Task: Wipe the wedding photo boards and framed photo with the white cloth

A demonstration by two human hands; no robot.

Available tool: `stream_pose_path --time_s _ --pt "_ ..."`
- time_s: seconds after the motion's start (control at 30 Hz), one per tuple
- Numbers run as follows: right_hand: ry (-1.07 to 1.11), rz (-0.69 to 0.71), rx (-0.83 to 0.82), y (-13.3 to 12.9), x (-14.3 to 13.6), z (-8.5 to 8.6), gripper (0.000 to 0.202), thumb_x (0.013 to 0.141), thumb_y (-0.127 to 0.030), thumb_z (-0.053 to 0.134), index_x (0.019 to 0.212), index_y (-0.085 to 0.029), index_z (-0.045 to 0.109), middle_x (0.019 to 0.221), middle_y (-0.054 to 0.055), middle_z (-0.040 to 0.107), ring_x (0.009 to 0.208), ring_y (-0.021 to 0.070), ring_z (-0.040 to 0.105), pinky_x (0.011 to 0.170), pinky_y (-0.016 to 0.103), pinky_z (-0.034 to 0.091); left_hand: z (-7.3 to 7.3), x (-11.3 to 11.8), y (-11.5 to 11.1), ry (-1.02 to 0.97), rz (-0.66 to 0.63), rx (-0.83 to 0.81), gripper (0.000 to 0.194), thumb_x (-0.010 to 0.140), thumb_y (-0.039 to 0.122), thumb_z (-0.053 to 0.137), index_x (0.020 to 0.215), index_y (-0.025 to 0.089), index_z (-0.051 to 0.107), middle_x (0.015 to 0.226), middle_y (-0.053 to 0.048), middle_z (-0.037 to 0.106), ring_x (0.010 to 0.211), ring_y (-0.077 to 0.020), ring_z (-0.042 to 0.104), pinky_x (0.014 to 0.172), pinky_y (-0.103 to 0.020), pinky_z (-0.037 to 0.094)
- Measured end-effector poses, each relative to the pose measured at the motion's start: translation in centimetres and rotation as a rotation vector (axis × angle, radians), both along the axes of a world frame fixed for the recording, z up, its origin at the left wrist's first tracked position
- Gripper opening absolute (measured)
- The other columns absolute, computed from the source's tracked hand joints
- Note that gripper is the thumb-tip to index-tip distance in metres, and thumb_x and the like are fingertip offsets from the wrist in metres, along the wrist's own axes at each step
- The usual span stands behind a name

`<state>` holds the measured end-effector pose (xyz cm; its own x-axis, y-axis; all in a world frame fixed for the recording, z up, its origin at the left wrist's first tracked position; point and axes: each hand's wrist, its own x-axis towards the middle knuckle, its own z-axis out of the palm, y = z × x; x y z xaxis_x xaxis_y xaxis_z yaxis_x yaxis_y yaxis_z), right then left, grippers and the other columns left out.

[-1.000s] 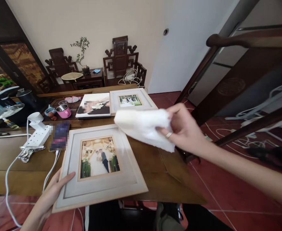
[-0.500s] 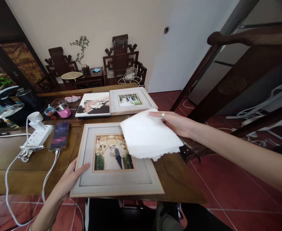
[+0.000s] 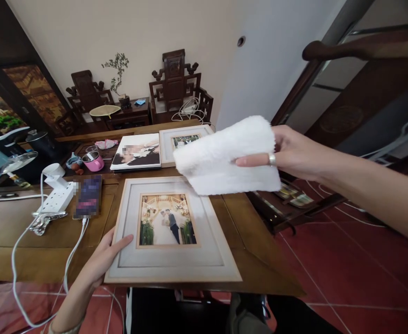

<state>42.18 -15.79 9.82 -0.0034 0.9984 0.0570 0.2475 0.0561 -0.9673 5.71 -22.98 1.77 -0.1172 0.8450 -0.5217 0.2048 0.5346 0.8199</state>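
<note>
A light wooden picture frame [image 3: 210, 257] with a wedding photo lies on the table near its front edge. My left hand [image 3: 108, 255] grips the frame's left side, thumb on top and the other fingers hidden beneath. Above the frame's upper right corner, my right hand [image 3: 283, 153] holds a fluffy white cloth [image 3: 224, 157], with its thumb across the front. The raised cloth covers part of a second framed photo [image 3: 167, 148] farther back. Beside that one rests a white-edged photo panel [image 3: 136, 153].
On the wooden table [image 3: 9, 232] at left are a power strip [image 3: 59, 197] with white cables, a phone [image 3: 88, 197], a pink cup [image 3: 93, 161] and a glass lid [image 3: 18, 162]. Dark wooden chairs stand behind; another chair [image 3: 357, 51] rises at right.
My right hand has lifted the white cloth up and to the right, uncovering more of the near frame. My left hand still grips the frame.
</note>
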Motion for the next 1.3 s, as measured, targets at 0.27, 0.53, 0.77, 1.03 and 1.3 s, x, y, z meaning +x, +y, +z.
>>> stream_pose_path --time_s 0.27,0.53,0.77,1.03,1.3 --pt "0.135 -0.17 0.366 0.1 -0.4 -1.4 0.021 0.062 -0.029 0.082 0.076 -0.026 0.066 0.087 0.0 0.072 0.081 0.025 0.067 0.065 0.037 0.061 -0.5 -0.4 0.1 0.009 -0.021 -0.007 0.04 0.079 0.034 0.066 0.115 0.017 0.06 0.113 -0.008 0.07 0.104 -0.0238 0.067 0.083 -0.028 0.055" --pt "-0.721 -0.056 0.891 -0.1 0.1 -3.2 0.019 0.079 -0.009 0.058 0.071 -0.025 0.062 0.128 0.0 0.06 0.115 0.0316 0.057 0.094 0.052 0.053 -1.0 -0.4 0.5 0.06 -0.073 0.05 0.045 0.076 0.04 0.068 0.115 0.019 0.062 0.116 -0.009 0.069 0.106 -0.0272 0.065 0.086 -0.034 0.055" --pt "-1.169 0.414 0.933 -3.3 -4.3 -11.1 0.017 0.079 -0.002 0.058 0.076 -0.017 0.066 0.14 0.013 0.05 0.131 0.0355 0.041 0.102 0.058 0.043 -1.1 -1.0 0.9 0.179 -0.237 0.106 0.048 0.078 0.049 0.061 0.114 0.017 0.062 0.118 -0.009 0.068 0.106 -0.0285 0.064 0.088 -0.035 0.052" --pt "-1.173 0.409 0.678 -3.5 -4.4 -11.6 0.038 0.059 0.01 0.053 0.082 -0.015 0.07 0.141 0.02 0.046 0.134 0.0398 0.032 0.102 0.062 0.036 -1.1 -1.3 2.6 0.655 -0.399 0.268 0.048 0.081 0.061 0.049 0.09 0.017 0.065 0.091 -0.009 0.073 0.088 -0.0305 0.067 0.077 -0.037 0.049" --pt "-0.911 0.313 0.693 -3.4 -4.3 -8.9 0.004 0.079 -0.019 0.064 0.075 -0.018 0.064 0.14 0.018 0.048 0.13 0.0344 0.043 0.106 0.058 0.035 -2.6 -0.6 3.4 0.747 -0.268 0.414 0.037 0.085 0.053 0.048 0.103 0.021 0.054 0.093 -0.006 0.07 0.086 -0.0263 0.066 0.076 -0.034 0.047"
